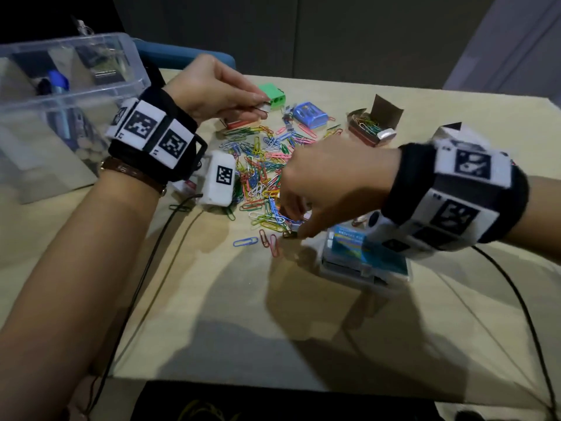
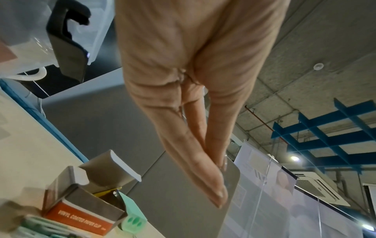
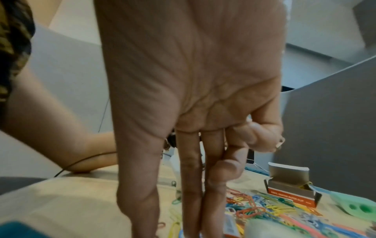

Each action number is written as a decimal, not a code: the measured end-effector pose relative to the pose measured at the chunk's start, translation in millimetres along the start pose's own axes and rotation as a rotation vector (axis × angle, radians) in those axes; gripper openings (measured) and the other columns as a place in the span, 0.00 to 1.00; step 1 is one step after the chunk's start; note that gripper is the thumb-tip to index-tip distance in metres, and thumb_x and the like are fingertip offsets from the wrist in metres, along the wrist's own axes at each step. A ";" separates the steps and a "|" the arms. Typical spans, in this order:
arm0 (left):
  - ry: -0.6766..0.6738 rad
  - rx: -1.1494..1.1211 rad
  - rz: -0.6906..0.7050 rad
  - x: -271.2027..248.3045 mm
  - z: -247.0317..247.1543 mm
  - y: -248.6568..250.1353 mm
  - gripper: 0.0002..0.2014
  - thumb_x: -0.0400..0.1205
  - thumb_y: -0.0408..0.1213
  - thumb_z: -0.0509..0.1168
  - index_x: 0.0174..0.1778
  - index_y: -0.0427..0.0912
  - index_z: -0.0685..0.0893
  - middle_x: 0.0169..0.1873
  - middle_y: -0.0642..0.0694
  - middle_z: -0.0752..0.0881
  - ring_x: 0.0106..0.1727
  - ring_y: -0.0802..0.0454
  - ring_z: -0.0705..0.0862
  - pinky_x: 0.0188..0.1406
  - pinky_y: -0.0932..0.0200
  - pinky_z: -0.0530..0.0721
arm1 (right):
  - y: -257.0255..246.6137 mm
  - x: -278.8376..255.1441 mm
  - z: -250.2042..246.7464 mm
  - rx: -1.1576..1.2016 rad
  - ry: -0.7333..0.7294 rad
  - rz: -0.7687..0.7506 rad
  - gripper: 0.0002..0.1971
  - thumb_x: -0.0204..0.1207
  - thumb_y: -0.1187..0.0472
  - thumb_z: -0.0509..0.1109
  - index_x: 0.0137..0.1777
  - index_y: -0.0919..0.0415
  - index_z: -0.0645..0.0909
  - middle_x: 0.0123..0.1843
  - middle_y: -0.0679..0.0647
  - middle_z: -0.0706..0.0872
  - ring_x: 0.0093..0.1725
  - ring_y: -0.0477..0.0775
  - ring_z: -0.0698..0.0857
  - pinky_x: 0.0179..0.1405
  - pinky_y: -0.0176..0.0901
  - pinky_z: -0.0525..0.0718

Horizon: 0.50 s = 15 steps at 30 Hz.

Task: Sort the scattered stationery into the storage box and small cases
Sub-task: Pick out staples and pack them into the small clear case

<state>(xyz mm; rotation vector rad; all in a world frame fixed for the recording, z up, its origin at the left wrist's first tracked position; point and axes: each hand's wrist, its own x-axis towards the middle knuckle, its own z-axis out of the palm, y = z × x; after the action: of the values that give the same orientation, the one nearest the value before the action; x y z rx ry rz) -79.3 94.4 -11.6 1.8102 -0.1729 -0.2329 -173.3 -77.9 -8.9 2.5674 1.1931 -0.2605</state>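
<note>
Behind your table (image 1: 212, 299) the room is dark, with grey walls. On the table lies a big heap of coloured paper clips (image 1: 264, 165), spread out between your two arms.

Your right hand (image 1: 328, 180) reaches down at the near edge of the heap, and its fingers (image 1: 296, 218) pinch at a small dark thing on the table; it is too small to name. Your left hand (image 1: 212, 86) is up in the air, pinching a small silver-and-white thing that I cannot name either.

The paper clip box (image 1: 368, 129) stands open beyond the heap, and the big clear storage box (image 1: 69, 95) sits far to your left.

Watch out! Clips hook onto each other, so if you lift one, others may come along and drop. Your wrist band could also brush the clear case (image 1: 364, 256) right under it and push it toward the table's edge. Three loose clips (image 1: 261, 240) lie apart and are easy to forget.
</note>
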 end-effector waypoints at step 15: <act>-0.031 -0.044 0.004 1.0 2.5 1.1 0.06 0.79 0.28 0.69 0.49 0.31 0.87 0.45 0.36 0.90 0.45 0.50 0.92 0.46 0.64 0.89 | 31.5 -8.6 -17.3 0.232 0.130 0.016 0.08 0.62 0.50 0.80 0.36 0.52 0.85 0.31 0.41 0.86 0.34 0.43 0.84 0.30 0.40 0.79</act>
<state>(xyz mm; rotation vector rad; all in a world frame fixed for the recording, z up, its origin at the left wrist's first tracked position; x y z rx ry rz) -78.9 91.5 -11.2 1.7628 -0.1912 -0.2602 -154.0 -97.4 15.8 2.8311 1.2536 -0.2442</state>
